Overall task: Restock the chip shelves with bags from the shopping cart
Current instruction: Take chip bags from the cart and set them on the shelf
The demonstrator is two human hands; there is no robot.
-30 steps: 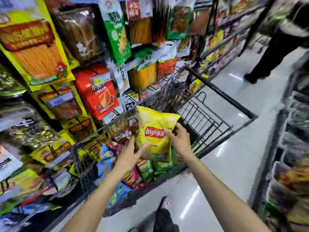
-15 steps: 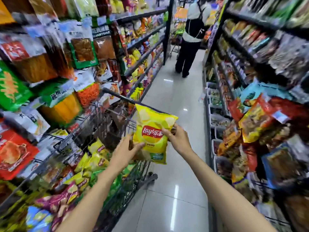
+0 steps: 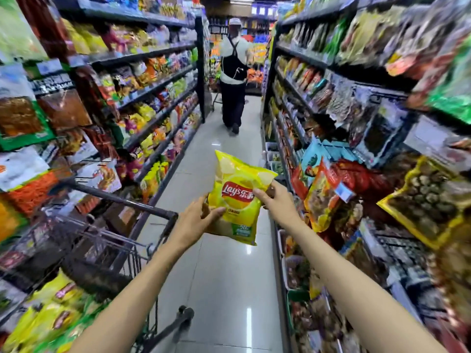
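A yellow Lay's chip bag [image 3: 238, 197] is held upright in mid-air over the aisle floor, between both hands. My left hand [image 3: 195, 221] grips its lower left edge, thumb on the front. My right hand [image 3: 276, 202] holds its right edge with fingers curled round the side. The shopping cart [image 3: 122, 200] stands at the lower left with its dark handle bar across it, holding several yellow and green bags [image 3: 48, 317]. Chip shelves [image 3: 158, 85] run along the left side of the aisle.
Shelves of packaged snacks [image 3: 356, 110] line the right side close to my right arm. A person in a white top and dark trousers [image 3: 233, 72] stands further down the aisle, back turned. Glossy grey floor [image 3: 224, 289] runs between the shelves.
The view has swung right, from the cart and left shelves to looking down the aisle. The bag stays in both hands and now hangs over the floor, clear of the cart.
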